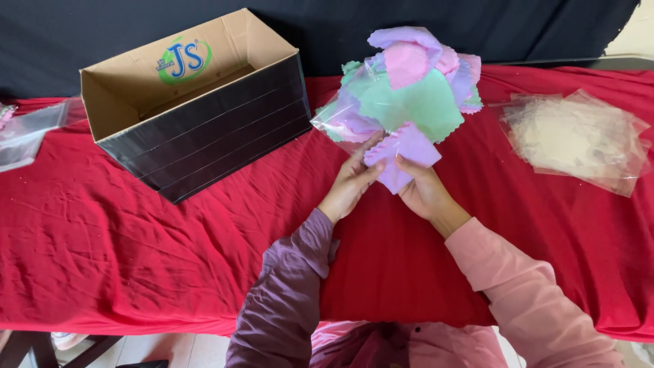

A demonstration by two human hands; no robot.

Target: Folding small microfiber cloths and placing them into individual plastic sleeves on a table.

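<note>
My left hand [351,181] and my right hand [422,189] both grip one small lilac cloth [404,154] with a zigzag edge, held just above the red table cover [136,245]. Right behind it lies a heap of pastel cloths [409,88] in green, pink and lilac, partly inside a clear plastic bag [334,119]. My left thumb touches the cloth's left edge; my right fingers hold it from below.
An open cardboard box [197,102] with black-taped sides stands at the back left. A stack of clear plastic bags [575,140] lies at the right. More clear bags [27,133] lie at the far left edge. A dark backdrop hangs behind the table.
</note>
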